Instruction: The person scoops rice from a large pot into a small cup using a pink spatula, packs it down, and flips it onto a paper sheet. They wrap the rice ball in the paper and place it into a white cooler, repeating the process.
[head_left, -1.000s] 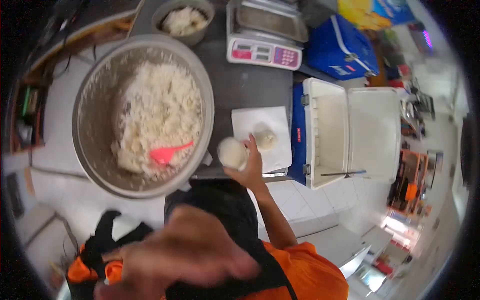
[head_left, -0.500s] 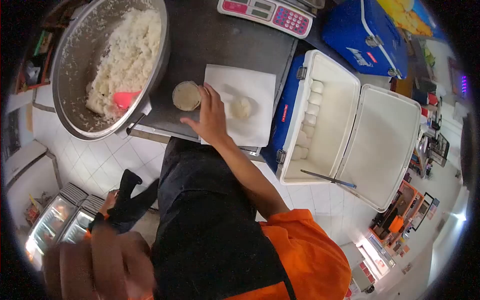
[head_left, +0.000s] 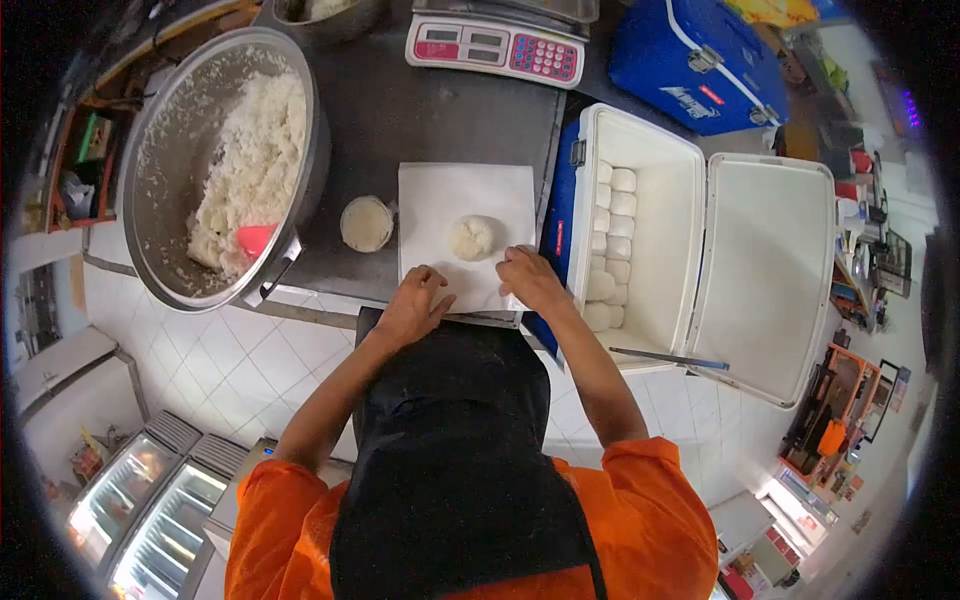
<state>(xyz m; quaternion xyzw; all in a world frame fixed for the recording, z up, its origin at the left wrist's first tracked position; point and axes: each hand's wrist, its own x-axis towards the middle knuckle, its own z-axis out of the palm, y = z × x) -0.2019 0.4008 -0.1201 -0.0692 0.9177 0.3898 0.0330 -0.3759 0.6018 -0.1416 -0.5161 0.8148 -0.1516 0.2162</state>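
A white sheet of paper (head_left: 425, 200) lies on the dark tabletop, bearing a rounded lump of cooked rice (head_left: 471, 238). My left hand (head_left: 415, 306) rests at the sheet's near left corner, its fingers bent and its thumb apart from them. At the near right edge, the fingers of my right hand (head_left: 532, 280) are closed on the paper. Left of the sheet stands a small round cup (head_left: 367, 224) with pale contents. Farther left, a large metal pot (head_left: 160, 190) holds loose white rice (head_left: 255, 155) and a pink-red scoop (head_left: 257, 239).
An open blue cooler (head_left: 650, 125) on the right contains white packets (head_left: 620, 225) stacked along one side. A dark stick (head_left: 670, 357) crosses its near rim. A digital scale (head_left: 495, 52) and a second blue cooler (head_left: 700, 75) stand at the back.
My right hand has moved from beside the cup to the paper's right edge. My left hand, blurred low at the left before, is now at the sheet. The view has shifted.
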